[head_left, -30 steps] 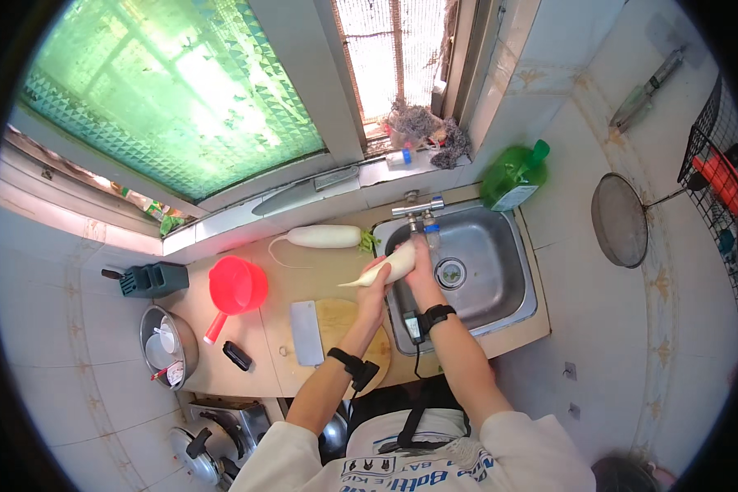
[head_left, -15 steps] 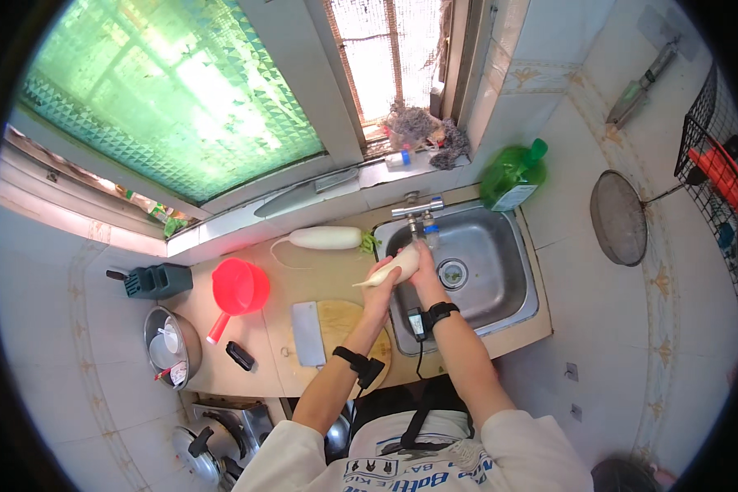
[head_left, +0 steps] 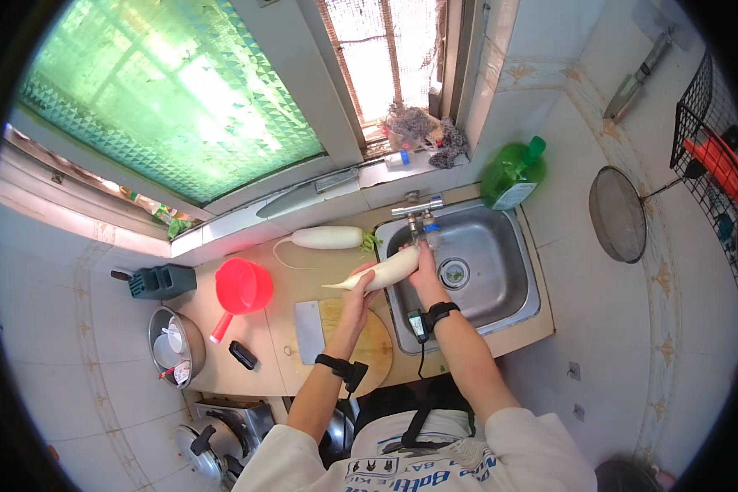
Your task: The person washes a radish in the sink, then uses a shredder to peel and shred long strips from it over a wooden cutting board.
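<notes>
A white daikon radish [head_left: 389, 271] is held between both my hands, its thin root tip pointing left over the counter. My left hand [head_left: 359, 287] wraps the tapered end, close to the sink's left rim. At the thick end, my right hand [head_left: 424, 266] grips the radish over the sink [head_left: 500, 279], just below the faucet [head_left: 418, 211]. A second daikon [head_left: 326, 238] with short green stems lies on the counter behind my left hand. Nearer me are a round wooden cutting board [head_left: 373, 348] and a cleaver [head_left: 309, 328] lying on its left part.
Left on the counter are a red dipper [head_left: 243, 285], a small black object [head_left: 242, 355], a knife block [head_left: 164, 281] and a metal bowl [head_left: 190, 340] with utensils. A green bottle [head_left: 512, 176] stands behind the sink. A strainer [head_left: 618, 215] and a wire basket [head_left: 697, 123] hang at right.
My left hand has moved left and slightly down along the radish. The radish has shifted left, and more of its body shows between my hands.
</notes>
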Demonstrator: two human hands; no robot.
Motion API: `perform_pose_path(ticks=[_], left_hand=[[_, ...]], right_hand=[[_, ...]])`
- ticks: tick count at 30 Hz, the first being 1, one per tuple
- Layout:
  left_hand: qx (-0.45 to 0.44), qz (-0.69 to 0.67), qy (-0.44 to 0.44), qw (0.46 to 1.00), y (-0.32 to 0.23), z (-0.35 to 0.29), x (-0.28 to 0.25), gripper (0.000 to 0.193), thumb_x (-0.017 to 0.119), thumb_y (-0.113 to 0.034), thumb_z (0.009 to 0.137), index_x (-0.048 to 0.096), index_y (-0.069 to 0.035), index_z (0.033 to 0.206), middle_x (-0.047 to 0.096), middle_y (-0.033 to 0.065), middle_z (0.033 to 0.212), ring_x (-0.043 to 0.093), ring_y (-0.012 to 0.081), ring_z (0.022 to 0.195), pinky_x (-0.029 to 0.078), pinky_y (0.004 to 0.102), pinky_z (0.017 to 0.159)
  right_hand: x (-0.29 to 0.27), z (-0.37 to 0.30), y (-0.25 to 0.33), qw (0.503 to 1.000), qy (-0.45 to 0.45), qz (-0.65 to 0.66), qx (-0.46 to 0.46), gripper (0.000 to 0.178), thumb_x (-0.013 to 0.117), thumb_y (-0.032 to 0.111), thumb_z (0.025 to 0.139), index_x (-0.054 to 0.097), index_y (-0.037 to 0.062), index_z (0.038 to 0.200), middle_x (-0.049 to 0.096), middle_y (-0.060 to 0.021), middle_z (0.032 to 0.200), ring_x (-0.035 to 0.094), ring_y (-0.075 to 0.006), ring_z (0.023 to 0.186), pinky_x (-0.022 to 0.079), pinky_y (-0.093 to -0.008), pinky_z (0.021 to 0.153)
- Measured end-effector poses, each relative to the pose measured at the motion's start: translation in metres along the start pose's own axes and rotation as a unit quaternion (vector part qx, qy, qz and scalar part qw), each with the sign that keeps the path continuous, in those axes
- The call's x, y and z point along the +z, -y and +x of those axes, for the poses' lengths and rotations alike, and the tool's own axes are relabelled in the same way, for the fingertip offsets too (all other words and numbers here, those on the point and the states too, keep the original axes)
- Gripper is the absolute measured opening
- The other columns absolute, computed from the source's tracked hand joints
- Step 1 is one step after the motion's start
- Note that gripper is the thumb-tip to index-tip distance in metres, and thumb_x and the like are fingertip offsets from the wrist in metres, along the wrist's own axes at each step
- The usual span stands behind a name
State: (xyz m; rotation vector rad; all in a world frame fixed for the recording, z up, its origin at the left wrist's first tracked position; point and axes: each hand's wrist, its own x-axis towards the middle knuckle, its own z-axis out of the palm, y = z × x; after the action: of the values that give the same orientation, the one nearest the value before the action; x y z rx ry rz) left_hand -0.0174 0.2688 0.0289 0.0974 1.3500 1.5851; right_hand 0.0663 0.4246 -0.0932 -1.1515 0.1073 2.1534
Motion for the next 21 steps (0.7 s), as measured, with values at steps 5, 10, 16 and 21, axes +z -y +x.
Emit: perform_pose_path(ticks=[5,10,16,21], left_hand=[[-0.009,-0.029,-0.027,0.999,0.003,0.006,-0.006,0.042,0.071,-0.024,0.090,0.056,-0.011,0.127,0.063,0.0070,0.127,0.060,0.0187,0.113,0.050,0.0360,0.093],[-0.013,-0.016,-0.018,1.000,-0.002,0.006,-0.003,0.042,0.070,-0.024,0.090,0.055,-0.011,0.127,0.063,0.0076,0.129,0.060,0.0193,0.114,0.052,0.0370,0.091],[-0.026,-0.013,-0.039,0.999,0.009,0.008,-0.004,0.044,0.071,-0.025,0.089,0.055,-0.011,0.127,0.064,0.0075,0.128,0.060,0.0197,0.114,0.052,0.0374,0.091],[-0.022,-0.026,-0.052,0.998,0.010,0.002,0.007,0.044,0.072,-0.027,0.089,0.056,-0.011,0.127,0.065,0.0066,0.127,0.060,0.0193,0.114,0.051,0.0362,0.090]], right_hand=[[0.005,-0.015,0.004,0.996,0.063,0.062,-0.002,0.030,0.047,0.034,0.101,0.056,0.0049,0.099,0.065,-0.0126,0.089,0.065,-0.0320,0.083,0.055,-0.0480,0.083],[-0.003,-0.004,0.010,0.999,0.026,0.021,-0.002,0.031,0.048,0.034,0.102,0.056,0.0039,0.103,0.065,-0.0125,0.089,0.066,-0.0318,0.084,0.055,-0.0484,0.081],[-0.017,0.008,0.014,0.998,0.003,-0.017,-0.055,0.024,0.056,0.024,0.098,0.056,0.0031,0.109,0.065,-0.0149,0.098,0.067,-0.0305,0.081,0.058,-0.0459,0.077],[-0.017,-0.011,0.015,0.998,0.041,-0.006,-0.057,0.032,0.062,0.026,0.095,0.056,0.0018,0.116,0.064,-0.0144,0.100,0.067,-0.0285,0.088,0.057,-0.0403,0.079]])
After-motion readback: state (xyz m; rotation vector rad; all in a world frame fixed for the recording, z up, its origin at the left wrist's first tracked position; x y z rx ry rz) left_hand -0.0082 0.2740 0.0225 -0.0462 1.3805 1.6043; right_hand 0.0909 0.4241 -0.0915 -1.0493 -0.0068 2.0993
